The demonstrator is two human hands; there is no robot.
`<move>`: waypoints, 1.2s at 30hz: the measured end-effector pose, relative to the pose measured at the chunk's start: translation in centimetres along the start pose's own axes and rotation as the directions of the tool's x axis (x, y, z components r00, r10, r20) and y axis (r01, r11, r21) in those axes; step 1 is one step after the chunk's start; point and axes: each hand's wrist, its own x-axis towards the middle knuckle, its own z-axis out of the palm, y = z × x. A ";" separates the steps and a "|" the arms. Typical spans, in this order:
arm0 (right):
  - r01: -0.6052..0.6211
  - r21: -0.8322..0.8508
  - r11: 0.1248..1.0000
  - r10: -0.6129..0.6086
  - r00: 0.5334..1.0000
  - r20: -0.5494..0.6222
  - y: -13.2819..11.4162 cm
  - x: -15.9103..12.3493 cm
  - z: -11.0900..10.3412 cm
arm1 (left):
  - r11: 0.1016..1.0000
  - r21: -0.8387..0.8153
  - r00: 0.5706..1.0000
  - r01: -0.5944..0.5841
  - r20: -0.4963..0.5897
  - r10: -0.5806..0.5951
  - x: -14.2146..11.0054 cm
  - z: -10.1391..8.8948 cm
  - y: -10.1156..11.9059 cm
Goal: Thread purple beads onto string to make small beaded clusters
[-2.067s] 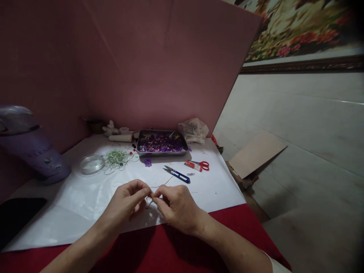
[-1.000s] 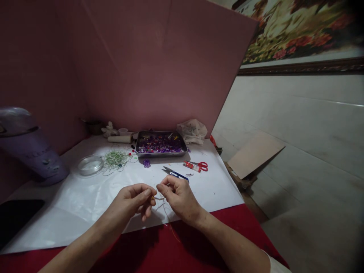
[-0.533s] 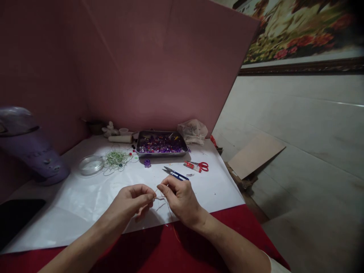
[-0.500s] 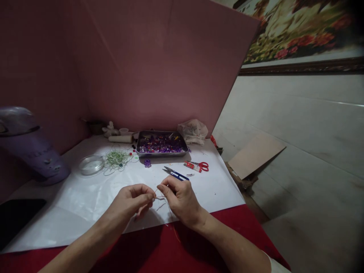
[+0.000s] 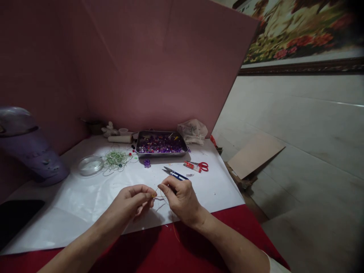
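Thumb and fingers of my left hand point(image 5: 140, 200) are pinched on a thin orange-brown thread point(image 5: 175, 225), where a small yellowish bit shows at the fingertips. My right hand point(image 5: 179, 196) pinches the same thread a short way to the right, and a strand runs between the two hands. Its loose end hangs below my right hand over the red cloth. Just beyond my right hand lie blue thread snips point(image 5: 174, 173), partly hidden by the fingers. A purple bead cluster point(image 5: 147, 163) rests farther back on the white sheet.
A metal tray point(image 5: 162, 154) of mostly purple beads stands at the back. Red scissors point(image 5: 203, 166) and a red lighter point(image 5: 192, 166) lie right. Tangled green cord point(image 5: 116, 160), a round clear dish point(image 5: 91, 165) and a purple tumbler point(image 5: 35, 151) are left. A plastic bag point(image 5: 192, 131) sits behind.
Both hands stay almost in place, still pinching the thread. The left fingertips have shifted slightly, and the yellowish bit shows more clearly now.
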 end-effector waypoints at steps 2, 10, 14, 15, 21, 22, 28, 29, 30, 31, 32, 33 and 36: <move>-0.001 -0.006 1.000 0.001 1.000 -0.006 0.0 -0.1 0.0 | 1.000 -0.006 1.000 -0.001 0.004 0.001 0.0 0.0 0.0; 0.012 -0.031 0.999 -0.012 1.000 -0.007 0.1 -0.2 0.2 | 1.000 0.008 0.998 0.030 -0.057 -0.030 0.0 0.0 0.0; 0.026 -0.032 0.999 -0.026 1.000 -0.007 0.1 -0.3 0.4 | 0.998 0.047 0.995 0.044 -0.087 -0.040 0.2 0.0 -0.3; 0.026 -0.032 0.999 -0.026 1.000 -0.010 0.1 -0.3 0.5 | 0.997 0.052 0.995 0.052 -0.092 -0.047 0.2 0.0 -0.3; 0.024 -0.024 0.999 -0.024 1.000 -0.014 0.2 -0.1 0.4 | 0.999 0.022 0.997 0.038 -0.063 -0.037 0.3 0.0 -0.6; 0.025 -0.021 0.999 -0.025 1.000 -0.011 0.2 -0.1 0.4 | 0.999 0.015 0.998 0.035 -0.055 -0.034 0.2 0.0 -0.5; 0.026 0.022 0.999 -0.026 1.000 -0.002 0.2 -0.1 0.3 | 0.999 0.037 0.999 0.034 -0.034 -0.032 0.1 0.1 -0.1; 0.027 0.032 0.999 -0.027 1.000 -0.001 0.2 0.0 0.3 | 0.999 0.042 0.999 0.029 -0.038 -0.027 0.1 0.1 0.0; 0.026 0.039 0.999 -0.026 1.000 -0.001 0.2 0.0 0.2 | 0.999 0.046 0.999 0.026 -0.045 -0.024 0.1 0.1 -0.1; 0.024 0.042 0.999 -0.024 1.000 0.000 0.2 0.0 0.2 | 0.998 0.049 0.999 0.025 -0.047 -0.023 0.1 0.0 -0.1; 0.019 0.041 0.999 -0.019 1.000 0.000 0.2 0.0 0.1 | 0.998 0.051 0.998 0.028 -0.052 -0.025 0.1 0.0 -0.1; 0.013 0.036 0.999 -0.013 1.000 0.000 0.2 0.1 0.1 | 0.998 0.055 0.998 0.034 -0.058 -0.031 0.1 0.0 -0.1; -0.003 0.023 1.000 0.003 1.000 -0.002 0.2 0.1 0.0 | 0.997 0.062 0.996 0.050 -0.073 -0.045 0.2 -0.1 -0.1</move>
